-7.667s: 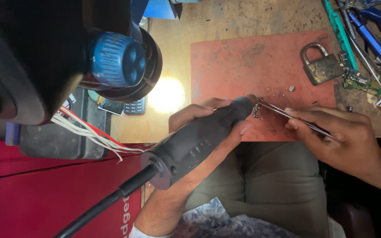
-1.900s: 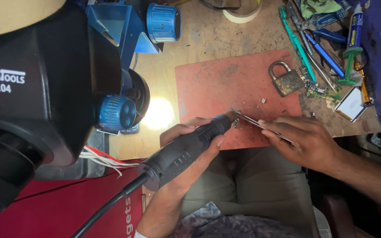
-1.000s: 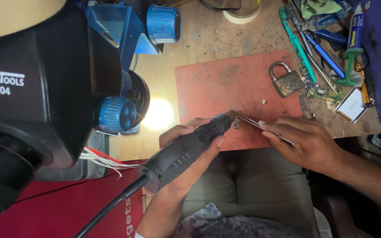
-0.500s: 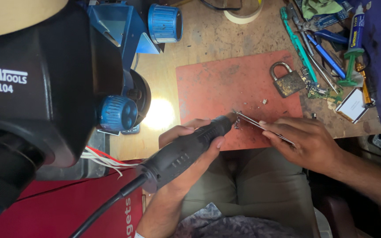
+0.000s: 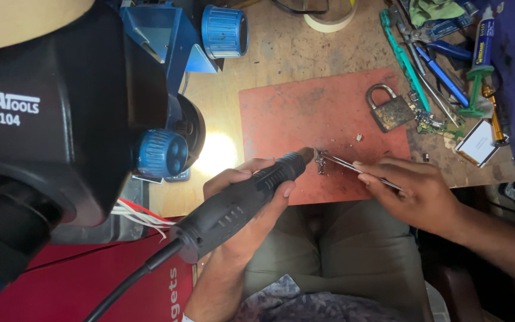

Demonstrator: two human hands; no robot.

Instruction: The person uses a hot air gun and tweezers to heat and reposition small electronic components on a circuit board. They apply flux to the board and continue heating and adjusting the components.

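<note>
Left hand clenched round black rotary tool, tip at small metal part; right hand pinching tweezers holding part over red mat. Padlock at 1 o'clock. Grinding step; steady contact needed.

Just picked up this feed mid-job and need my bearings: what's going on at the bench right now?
A person is working over a red mat on a wooden bench. The left hand grips a black corded rotary tool, its tip against a small metal part. The right hand pinches tweezers that hold that part just above the mat. A brass padlock lies on the mat's far corner, and a black microscope head fills the left of the view.
</note>
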